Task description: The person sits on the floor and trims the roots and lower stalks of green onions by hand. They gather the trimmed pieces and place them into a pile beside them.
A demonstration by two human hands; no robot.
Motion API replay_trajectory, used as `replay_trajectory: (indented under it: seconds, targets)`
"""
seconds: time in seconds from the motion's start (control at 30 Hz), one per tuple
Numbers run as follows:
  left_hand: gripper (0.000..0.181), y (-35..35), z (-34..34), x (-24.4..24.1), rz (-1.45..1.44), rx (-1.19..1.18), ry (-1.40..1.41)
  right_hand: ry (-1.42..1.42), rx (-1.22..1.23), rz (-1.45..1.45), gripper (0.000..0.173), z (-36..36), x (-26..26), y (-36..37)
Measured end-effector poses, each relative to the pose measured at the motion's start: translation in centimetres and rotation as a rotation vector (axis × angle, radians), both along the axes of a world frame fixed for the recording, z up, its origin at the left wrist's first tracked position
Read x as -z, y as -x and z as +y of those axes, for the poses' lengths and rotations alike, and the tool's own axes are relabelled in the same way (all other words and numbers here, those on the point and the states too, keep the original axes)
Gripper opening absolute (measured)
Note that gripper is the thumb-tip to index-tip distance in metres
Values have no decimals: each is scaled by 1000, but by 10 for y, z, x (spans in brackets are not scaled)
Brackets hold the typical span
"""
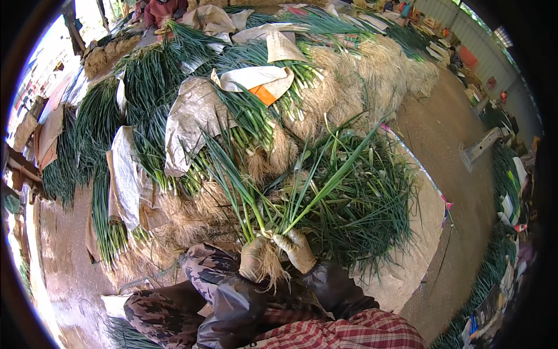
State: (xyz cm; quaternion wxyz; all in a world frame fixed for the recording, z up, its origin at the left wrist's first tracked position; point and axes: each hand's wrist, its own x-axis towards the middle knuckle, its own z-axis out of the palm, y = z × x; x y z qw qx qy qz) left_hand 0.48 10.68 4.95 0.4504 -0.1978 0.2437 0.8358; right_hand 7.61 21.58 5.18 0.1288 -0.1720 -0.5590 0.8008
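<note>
My gloved left hand (251,260) closes around the white lower ends of a few green onions (258,213). Their pale stringy roots (273,266) hang down between my hands, over my lap. Beside it, my gloved right hand (298,251) pinches the base of a leafy stalk (320,198) that leans to the upper right. The fingertips of both hands nearly meet at the stalk bases; the exact grip there is partly hidden by the gloves. Just beyond my right hand lies a heap of loose green leaves (370,205).
Bundled green onions (148,83) with dense dry roots (362,74) are piled ahead, some under woven sacks (194,118). The leaf heap rests on a beige sheet (418,244). Another person (163,13) sits at the far top left. A stool-like object (479,148) stands on the floor at right.
</note>
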Motion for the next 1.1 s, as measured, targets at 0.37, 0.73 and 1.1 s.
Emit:
replay_trajectory:
  seconds: [0.37, 0.73, 1.1]
  targets:
    - [11, 8, -1, -10, 163, 25, 534, -175, 602, 45, 27, 42, -23, -27]
    - [27, -9, 12, 25, 549, 0, 542, -524, -176, -267, 39, 36, 60, 66]
    - [16, -5, 7, 6, 476, -85, 490, -1070, 304, 93, 21, 32, 24, 55]
